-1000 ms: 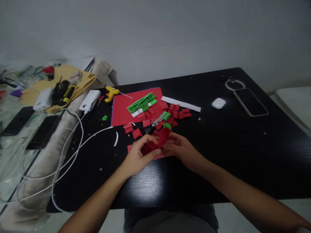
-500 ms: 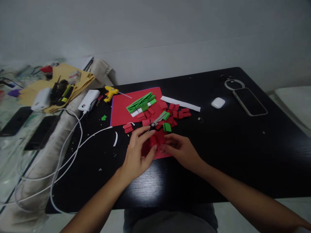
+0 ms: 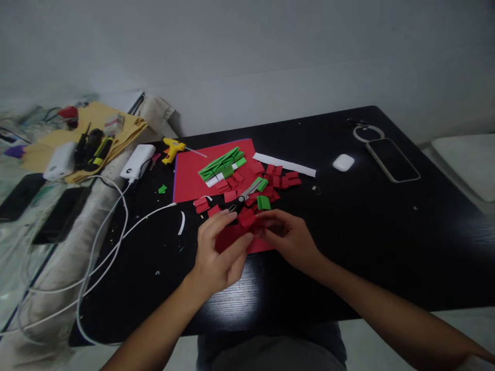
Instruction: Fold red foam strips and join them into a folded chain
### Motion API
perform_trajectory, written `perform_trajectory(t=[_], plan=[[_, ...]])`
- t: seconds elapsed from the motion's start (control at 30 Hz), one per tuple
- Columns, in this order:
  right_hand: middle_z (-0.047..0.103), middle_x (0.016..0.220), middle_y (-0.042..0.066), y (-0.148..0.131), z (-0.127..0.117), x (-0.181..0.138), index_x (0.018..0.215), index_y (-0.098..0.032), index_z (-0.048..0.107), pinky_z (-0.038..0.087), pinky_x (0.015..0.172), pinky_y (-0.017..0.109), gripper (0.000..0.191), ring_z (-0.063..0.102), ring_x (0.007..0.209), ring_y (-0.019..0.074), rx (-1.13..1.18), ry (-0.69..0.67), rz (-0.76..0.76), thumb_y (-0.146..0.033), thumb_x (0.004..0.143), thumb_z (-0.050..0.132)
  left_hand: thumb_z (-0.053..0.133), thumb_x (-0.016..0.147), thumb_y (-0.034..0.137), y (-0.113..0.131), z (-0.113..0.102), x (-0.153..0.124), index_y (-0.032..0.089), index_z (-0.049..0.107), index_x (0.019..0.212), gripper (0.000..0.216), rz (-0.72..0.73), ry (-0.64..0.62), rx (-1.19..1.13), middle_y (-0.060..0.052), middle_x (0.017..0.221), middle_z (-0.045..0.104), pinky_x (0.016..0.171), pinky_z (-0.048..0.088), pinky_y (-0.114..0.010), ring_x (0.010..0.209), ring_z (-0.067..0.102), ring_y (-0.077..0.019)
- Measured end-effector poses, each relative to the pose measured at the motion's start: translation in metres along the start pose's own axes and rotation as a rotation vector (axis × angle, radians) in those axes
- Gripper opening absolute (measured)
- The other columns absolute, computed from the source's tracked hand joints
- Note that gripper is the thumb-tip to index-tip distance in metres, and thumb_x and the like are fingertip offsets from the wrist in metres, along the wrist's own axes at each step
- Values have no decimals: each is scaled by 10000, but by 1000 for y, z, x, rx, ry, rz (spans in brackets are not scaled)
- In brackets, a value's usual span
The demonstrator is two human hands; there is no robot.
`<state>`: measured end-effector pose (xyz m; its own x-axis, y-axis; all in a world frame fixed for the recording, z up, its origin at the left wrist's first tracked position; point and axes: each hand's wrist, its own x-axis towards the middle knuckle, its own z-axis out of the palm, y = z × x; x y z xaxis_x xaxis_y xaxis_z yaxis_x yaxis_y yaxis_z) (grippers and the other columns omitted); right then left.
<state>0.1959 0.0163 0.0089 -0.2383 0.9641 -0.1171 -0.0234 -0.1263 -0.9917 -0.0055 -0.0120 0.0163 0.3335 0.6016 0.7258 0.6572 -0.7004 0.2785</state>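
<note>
My left hand and my right hand meet over the black table, both pinched on a folded red paper piece. A flat red sheet lies under them. Just beyond lie scissors, several small red paper pieces and a green piece. Farther back a large red sheet carries green folded strips.
A yellow glue gun and a white power bank with white cables sit at the left. A white paper strip, an earbud case and a phone lie at the right. Clutter fills the far left.
Both hands turned and lowered the red paper piece; the left hand's fingers shifted over it. The view drifted slightly.
</note>
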Motion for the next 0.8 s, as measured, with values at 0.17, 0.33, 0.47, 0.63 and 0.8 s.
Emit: perform_trajectory(t=[0.17,0.33,0.47,0.63,0.8], plan=[[809,972,60,2,0,0,1045,-221,773,603,826,359,236,768,899,230,-31,20,-27,-295,822,760,643,866,59,5,0,3,243,622,1345,514,-20,-166,107,-154,1545,369,1132,414,-593,1432,393,-390],[807,920,51,9,0,1,1013,-226,781,603,794,363,217,766,835,230,-67,20,-20,-271,802,767,677,867,82,2,0,6,205,626,1280,434,-72,-109,136,-169,1487,445,1110,443,-573,1375,468,-372],[809,933,51,7,0,1,1019,-224,778,596,786,349,219,764,835,224,-66,26,-17,-257,803,759,693,850,84,-1,-2,8,176,636,1155,324,-83,-88,121,-169,1382,545,1081,472,-545,1297,540,-343],[802,906,37,2,1,1,977,-225,764,587,771,337,176,760,823,214,-82,38,-18,-225,804,730,668,866,137,-4,-1,10,171,646,1057,195,-140,-187,123,-168,1329,604,1034,490,-557,1242,573,-348],[799,955,43,5,1,2,1001,-217,750,590,827,350,188,762,870,213,-68,16,-33,-224,817,712,624,887,108,-7,2,8,163,656,997,127,-152,-240,94,-172,1315,615,992,515,-523,1196,592,-325]])
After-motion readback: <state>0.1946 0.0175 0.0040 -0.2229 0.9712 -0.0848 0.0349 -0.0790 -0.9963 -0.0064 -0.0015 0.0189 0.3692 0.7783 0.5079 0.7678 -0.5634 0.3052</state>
